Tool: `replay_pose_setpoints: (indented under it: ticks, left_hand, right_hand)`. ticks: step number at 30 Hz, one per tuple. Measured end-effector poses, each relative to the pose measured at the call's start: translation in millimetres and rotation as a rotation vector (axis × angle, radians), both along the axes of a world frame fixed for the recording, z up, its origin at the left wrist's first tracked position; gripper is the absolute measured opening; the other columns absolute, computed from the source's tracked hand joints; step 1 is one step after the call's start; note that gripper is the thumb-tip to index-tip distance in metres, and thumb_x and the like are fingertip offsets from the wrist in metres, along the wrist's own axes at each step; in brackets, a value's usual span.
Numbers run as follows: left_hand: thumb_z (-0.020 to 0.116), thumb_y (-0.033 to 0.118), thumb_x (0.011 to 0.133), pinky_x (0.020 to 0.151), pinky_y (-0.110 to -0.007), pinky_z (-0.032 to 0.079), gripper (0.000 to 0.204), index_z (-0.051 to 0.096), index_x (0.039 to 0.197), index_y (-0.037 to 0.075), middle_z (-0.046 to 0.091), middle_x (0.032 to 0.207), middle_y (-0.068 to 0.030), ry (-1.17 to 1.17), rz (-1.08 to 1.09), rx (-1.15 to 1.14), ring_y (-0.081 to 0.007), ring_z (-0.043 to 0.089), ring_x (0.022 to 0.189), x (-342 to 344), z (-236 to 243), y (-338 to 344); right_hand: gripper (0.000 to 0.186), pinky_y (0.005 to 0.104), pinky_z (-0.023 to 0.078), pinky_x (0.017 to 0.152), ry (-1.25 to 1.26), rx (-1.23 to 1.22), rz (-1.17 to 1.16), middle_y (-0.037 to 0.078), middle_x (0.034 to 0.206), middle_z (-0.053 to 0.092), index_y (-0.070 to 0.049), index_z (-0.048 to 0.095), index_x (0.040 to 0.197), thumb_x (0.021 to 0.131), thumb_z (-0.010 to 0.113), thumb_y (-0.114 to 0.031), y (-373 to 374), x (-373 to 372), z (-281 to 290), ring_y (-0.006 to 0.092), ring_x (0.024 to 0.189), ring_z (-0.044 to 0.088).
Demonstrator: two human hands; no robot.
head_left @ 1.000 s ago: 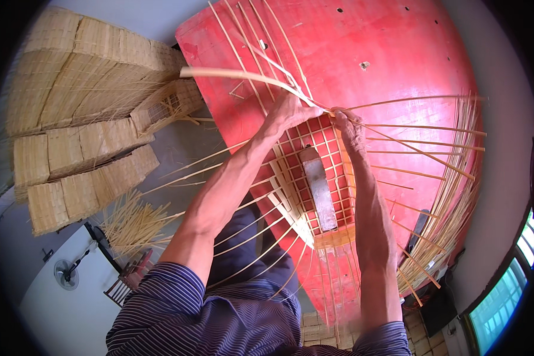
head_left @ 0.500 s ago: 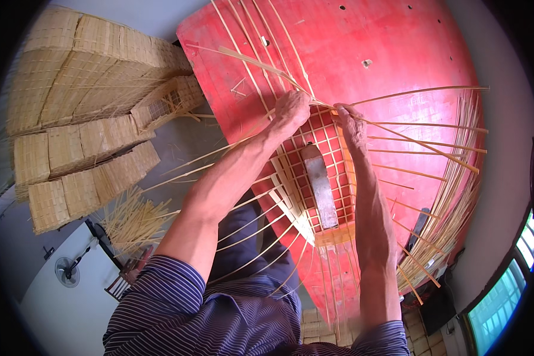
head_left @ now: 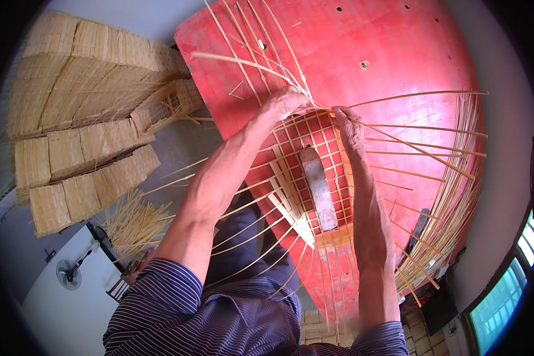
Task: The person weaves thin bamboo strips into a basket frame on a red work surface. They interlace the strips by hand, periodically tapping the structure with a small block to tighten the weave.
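A half-woven bamboo basket point(head_left: 285, 199) lies on a red board, with an open lattice base and long loose strips fanning out around it. On the lattice rests a flat grey metal bar point(head_left: 319, 190). At the basket's far left corner my left hand point(head_left: 286, 102) is closed around a bamboo strip point(head_left: 243, 60), whose free end sticks out to the left. My right hand point(head_left: 349, 123) pinches the strips at the far right corner, thumb and fingers pressed together. The fingertips of both hands are partly hidden.
The red board point(head_left: 397, 59) fills the far side. Along its right edge lies a bundle of thin bamboo strips point(head_left: 457, 196), near a dark-handled tool point(head_left: 421, 225). Stacks of woven baskets point(head_left: 83, 77) stand at the left, above a heap of cut strips point(head_left: 133, 225). A fan point(head_left: 70, 273) is lower left.
My left hand has shifted slightly left, its fingers turned toward the basket's far edge. The strip it holds now bows leftward. My right hand stays nearly in place.
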State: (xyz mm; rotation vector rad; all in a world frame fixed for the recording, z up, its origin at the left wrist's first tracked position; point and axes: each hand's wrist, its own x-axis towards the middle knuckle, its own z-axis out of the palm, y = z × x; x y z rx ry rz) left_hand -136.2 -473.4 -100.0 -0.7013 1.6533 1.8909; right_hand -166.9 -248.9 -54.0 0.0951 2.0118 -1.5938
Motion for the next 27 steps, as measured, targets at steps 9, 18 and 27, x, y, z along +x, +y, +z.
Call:
replay_pose_setpoints:
  ticks: [9, 18, 27]
  left_hand:
    - [0.05, 0.003, 0.09, 0.061, -0.033, 0.059, 0.017, 0.062, 0.102, 0.003, 0.068, 0.09, -0.0096, 0.104, 0.045, -0.292, -0.0214, 0.069, 0.08, -2.7, 28.4, 30.9]
    - [0.057, 0.003, 0.088, 0.072, -0.034, 0.053, 0.01, 0.061, 0.096, 0.006, 0.064, 0.086, -0.007, 0.315, 0.304, -0.075, -0.0178, 0.063, 0.083, 3.5, -27.2, 35.1]
    - [0.059, 0.029, 0.09, 0.059, -0.04, 0.046, 0.03, 0.062, 0.072, 0.006, 0.061, 0.065, -0.0096, 0.366, 0.409, -0.463, -0.0214, 0.062, 0.068, 17.4, -46.5, 31.0]
  right_hand:
    - [0.031, 0.0277, 0.05, 0.074, -0.048, -0.029, -0.019, 0.006, 0.084, 0.067, 0.005, 0.069, 0.103, 0.095, 0.059, -0.024, -1.5, 2.1, 10.5, 0.0135, 0.08, 0.061]
    - [0.032, 0.0299, 0.051, 0.077, -0.038, -0.016, 0.009, 0.008, 0.082, 0.067, 0.002, 0.069, 0.105, 0.094, 0.059, -0.026, -1.1, 0.5, 4.7, 0.0146, 0.084, 0.064]
    - [0.031, 0.0285, 0.047, 0.07, 0.022, -0.024, 0.027, 0.004, 0.079, 0.063, 0.002, 0.069, 0.102, 0.095, 0.059, -0.027, 0.6, 3.2, 5.1, 0.0119, 0.076, 0.057]
